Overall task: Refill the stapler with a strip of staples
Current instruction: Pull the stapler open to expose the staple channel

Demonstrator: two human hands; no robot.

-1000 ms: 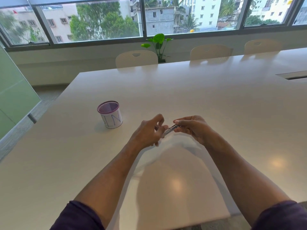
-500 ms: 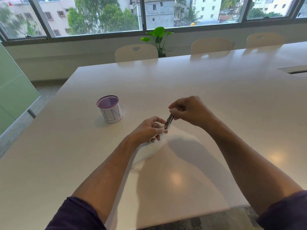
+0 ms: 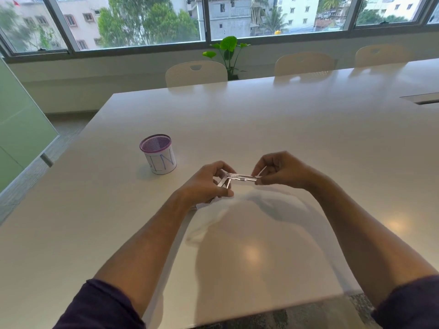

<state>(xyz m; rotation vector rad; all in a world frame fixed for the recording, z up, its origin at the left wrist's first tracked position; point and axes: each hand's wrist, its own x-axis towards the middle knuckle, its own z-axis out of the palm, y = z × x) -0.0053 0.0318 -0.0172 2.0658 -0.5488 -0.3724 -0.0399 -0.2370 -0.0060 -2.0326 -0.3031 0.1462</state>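
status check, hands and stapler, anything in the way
Left hand and right hand both gripping the metal stapler, held above the table. Stapler hinged open. Staple strip not discernible. Nothing in the way; mesh cup stands clear to the left.

A cup [image 3: 158, 155] stands on the table [image 3: 285, 119], left of both hands [image 3: 242, 180].

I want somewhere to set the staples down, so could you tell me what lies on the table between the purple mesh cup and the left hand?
Head view: nothing lies between the purple mesh cup and the left hand; only bare white table.
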